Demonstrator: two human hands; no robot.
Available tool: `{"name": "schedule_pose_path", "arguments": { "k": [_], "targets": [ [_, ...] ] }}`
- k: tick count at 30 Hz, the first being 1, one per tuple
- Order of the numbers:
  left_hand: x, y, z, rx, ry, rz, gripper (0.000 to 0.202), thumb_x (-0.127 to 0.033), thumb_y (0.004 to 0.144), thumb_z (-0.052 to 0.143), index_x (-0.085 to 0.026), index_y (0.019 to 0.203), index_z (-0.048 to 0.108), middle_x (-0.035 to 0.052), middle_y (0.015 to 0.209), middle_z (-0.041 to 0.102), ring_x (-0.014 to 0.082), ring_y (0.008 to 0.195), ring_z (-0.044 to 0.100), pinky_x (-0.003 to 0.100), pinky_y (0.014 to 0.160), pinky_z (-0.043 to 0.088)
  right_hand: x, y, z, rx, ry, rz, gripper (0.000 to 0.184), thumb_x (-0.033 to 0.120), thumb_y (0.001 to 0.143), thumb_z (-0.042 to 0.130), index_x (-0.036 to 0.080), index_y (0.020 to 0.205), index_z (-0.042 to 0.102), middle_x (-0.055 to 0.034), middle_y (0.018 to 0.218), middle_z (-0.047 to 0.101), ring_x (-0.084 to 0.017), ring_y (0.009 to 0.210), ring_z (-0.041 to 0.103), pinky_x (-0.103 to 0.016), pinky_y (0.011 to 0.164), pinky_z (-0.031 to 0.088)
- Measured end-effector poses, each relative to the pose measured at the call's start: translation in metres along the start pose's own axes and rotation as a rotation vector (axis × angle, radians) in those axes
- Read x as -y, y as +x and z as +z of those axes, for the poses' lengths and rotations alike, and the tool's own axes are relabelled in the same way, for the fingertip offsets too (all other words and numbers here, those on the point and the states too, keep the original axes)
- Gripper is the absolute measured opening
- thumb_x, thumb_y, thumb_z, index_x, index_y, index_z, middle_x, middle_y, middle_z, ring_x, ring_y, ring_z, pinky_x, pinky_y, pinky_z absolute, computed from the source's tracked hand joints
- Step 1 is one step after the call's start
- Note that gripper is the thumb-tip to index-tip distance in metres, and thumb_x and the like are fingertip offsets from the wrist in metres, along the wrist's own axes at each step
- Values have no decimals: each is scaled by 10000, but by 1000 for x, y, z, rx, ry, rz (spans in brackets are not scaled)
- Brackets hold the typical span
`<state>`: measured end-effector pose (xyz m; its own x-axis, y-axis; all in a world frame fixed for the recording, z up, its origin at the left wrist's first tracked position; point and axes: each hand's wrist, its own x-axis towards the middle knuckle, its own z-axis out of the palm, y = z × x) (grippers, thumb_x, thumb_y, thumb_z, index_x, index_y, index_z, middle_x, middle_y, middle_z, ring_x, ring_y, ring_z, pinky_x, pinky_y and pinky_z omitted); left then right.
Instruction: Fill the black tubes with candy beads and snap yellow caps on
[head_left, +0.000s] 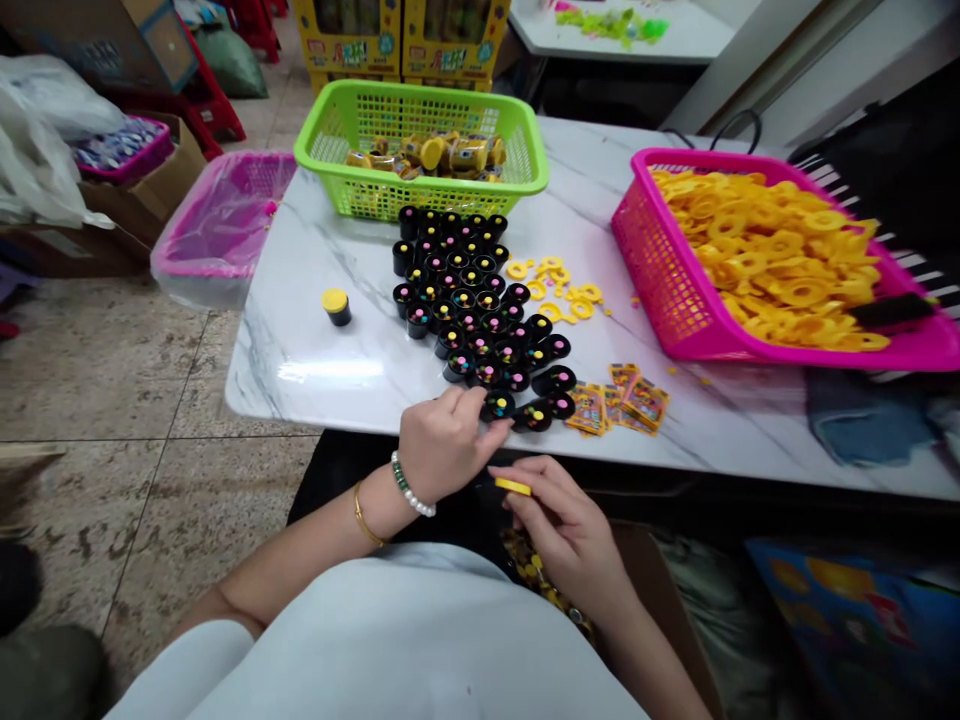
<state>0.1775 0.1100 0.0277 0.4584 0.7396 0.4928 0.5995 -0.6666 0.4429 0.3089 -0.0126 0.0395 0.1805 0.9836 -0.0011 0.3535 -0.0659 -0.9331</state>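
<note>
Small black cups (pixel 465 298) stand in a dense group at the middle of the table, with pink, yellow and blue bits inside. My left hand (pixel 446 445) is at the group's near edge, thumb and forefinger closed about a black cup (pixel 499 404). Just off the table edge, my right hand (pixel 562 515) pinches a round yellow lid (pixel 513 486) by its rim. One black cup with a yellow lid (pixel 337 306) stands apart on the left. Loose yellow ring-shaped pieces (pixel 555 285) lie right of the group, and small printed cards (pixel 622 400) lie nearer me.
A green basket (pixel 420 185) with yellow-capped containers stands behind the cups. On the right, a pink basket (pixel 664 270) is heaped with yellow ring pieces. A plastic-lined pink bin (pixel 202 225) is beyond the table's left edge. Below my right hand, an open box (pixel 660 600) shows.
</note>
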Motion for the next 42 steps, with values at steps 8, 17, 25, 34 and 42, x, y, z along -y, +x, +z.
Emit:
{"name": "schedule_pose_path", "arguments": {
  "k": [8,17,25,34,42],
  "targets": [
    [49,-18,-65,15,34,-56,158,-301,853,623,-163,925,651,38,730,633,171,683,574,302,673,462,27,22,37,10,219,84,177,282,839,674,266,983,776,-14,784,639,-102,527,568,-221,433,476],
    [77,-24,-76,-8,29,-136,186,-295,804,652,-178,947,642,42,788,653,209,779,577,361,789,442,50,103,87,49,247,80,268,344,791,715,218,1023,756,10,700,611,-91,522,507,-221,451,425],
    [80,-28,-74,9,-4,-151,192,-349,877,599,-168,915,649,49,812,653,206,803,570,352,788,421,54,111,91,13,212,203,220,366,744,771,184,842,694,35,540,575,-86,444,478,-192,401,382],
    [79,-28,-74,32,-16,-137,195,-349,887,604,-159,854,632,31,752,657,187,732,573,330,714,384,61,105,92,63,227,201,172,322,811,728,190,809,617,83,445,496,-57,361,419,-152,340,305],
    [81,-31,-72,9,-18,-133,199,-352,885,600,-160,855,639,31,751,647,192,740,560,335,718,381,52,110,94,81,416,225,142,263,797,746,185,814,628,76,480,549,-80,378,513,-182,390,422]
  ]
}}
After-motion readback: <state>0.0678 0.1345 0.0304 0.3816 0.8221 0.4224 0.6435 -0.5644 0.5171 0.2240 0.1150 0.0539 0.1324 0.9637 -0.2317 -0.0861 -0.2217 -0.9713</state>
